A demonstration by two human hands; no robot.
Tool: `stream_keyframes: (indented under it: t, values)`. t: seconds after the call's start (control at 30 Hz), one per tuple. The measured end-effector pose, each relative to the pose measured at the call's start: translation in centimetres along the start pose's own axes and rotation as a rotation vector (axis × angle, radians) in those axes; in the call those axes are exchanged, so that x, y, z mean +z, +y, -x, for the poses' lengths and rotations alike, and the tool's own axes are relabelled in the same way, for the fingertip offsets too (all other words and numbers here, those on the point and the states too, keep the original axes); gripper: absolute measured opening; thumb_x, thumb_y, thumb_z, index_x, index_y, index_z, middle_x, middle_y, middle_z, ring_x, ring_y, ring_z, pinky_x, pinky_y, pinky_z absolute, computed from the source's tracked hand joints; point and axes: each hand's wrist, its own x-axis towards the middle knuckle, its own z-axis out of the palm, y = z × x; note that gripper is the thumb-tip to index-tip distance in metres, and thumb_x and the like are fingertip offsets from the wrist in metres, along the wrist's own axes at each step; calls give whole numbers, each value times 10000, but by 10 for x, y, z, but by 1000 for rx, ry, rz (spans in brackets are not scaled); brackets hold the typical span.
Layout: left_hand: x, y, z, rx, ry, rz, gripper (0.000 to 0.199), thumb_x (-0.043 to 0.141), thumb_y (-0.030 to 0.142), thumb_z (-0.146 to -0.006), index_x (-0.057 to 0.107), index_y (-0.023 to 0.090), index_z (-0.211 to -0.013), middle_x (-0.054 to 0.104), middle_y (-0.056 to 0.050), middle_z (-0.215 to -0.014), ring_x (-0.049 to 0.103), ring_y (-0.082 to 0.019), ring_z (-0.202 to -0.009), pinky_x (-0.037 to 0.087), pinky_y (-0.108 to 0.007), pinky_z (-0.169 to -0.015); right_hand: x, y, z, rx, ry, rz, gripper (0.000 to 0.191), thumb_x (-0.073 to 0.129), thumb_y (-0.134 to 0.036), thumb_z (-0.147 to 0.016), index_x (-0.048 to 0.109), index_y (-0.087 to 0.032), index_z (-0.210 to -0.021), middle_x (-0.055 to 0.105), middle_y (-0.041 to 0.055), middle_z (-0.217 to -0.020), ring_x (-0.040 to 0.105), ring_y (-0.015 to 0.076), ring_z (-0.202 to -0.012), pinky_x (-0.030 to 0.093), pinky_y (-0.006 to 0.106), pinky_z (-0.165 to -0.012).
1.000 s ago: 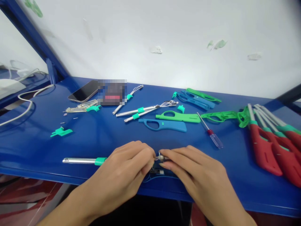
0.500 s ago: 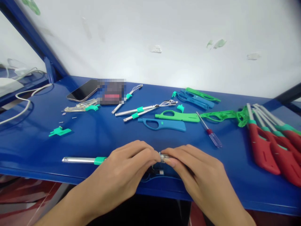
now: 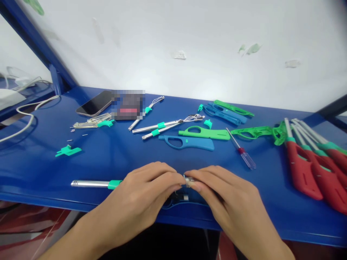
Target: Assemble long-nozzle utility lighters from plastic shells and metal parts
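Close to the table's front edge, my two hands meet fingertip to fingertip. My right hand [image 3: 227, 195] is closed around a clear lighter fuel tank [image 3: 189, 181], of which only the end shows between the fingers. At that same end the fingers of my left hand [image 3: 151, 191] are pinched; their tips are partly hidden. Below the hands lies an opened blue lighter handle shell [image 3: 184, 204] with a small black and white part [image 3: 181, 197] in it. A silver lighter barrel [image 3: 90, 183] with a green collar sticks out left of my left hand.
Behind my hands lie blue [image 3: 200, 144] and green [image 3: 217, 134] handle shells, a screwdriver [image 3: 247, 159] and silver barrels with wires [image 3: 154, 127]. Red lighters [image 3: 303, 173] are piled at right. Clear tanks [image 3: 86, 124], a green trigger piece [image 3: 68, 150] and a phone [image 3: 94, 103] lie left.
My left fingertips have shifted very slightly at the end of the fuel tank. The view has moved a little; the things on the table stay where they were.
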Motion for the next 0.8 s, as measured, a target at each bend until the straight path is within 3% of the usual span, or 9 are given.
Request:
stream_keyframes:
  t: [0.2,0.3,0.6,0.8]
  values:
    - [-7,5,1,-27,47,96,331,484,20,-1030,641,199,-1259,755,-26,-1178,725,-116,-1070,562,-198,-957,-1,-1,-3,5,14,3,378,446,-389,-1172,781,-239,-1082,824,-17,-997,792,142,-840,591,261,-728]
    - [-10,5,1,-35,112,136,392,440,-10,-992,628,204,-1261,751,-26,-1149,736,-112,-1030,578,-207,-886,-1,-2,-2,13,6,-8,365,464,-383,-1167,787,-235,-1084,823,-9,-1012,798,145,-861,597,258,-733]
    - [-10,7,2,-66,187,131,340,439,-23,-991,663,170,-1160,725,-27,-1027,679,-103,-899,558,-220,-773,0,0,1,69,6,-65,193,558,-333,-1135,726,-295,-1222,813,-31,-1080,802,131,-904,600,213,-819]
    - [-10,6,1,-56,183,118,320,442,-17,-998,660,158,-1153,719,-34,-1019,658,-117,-901,545,-244,-769,0,0,1,102,28,-83,105,709,-351,-1045,722,-333,-1147,798,-40,-1125,801,148,-932,641,226,-864]
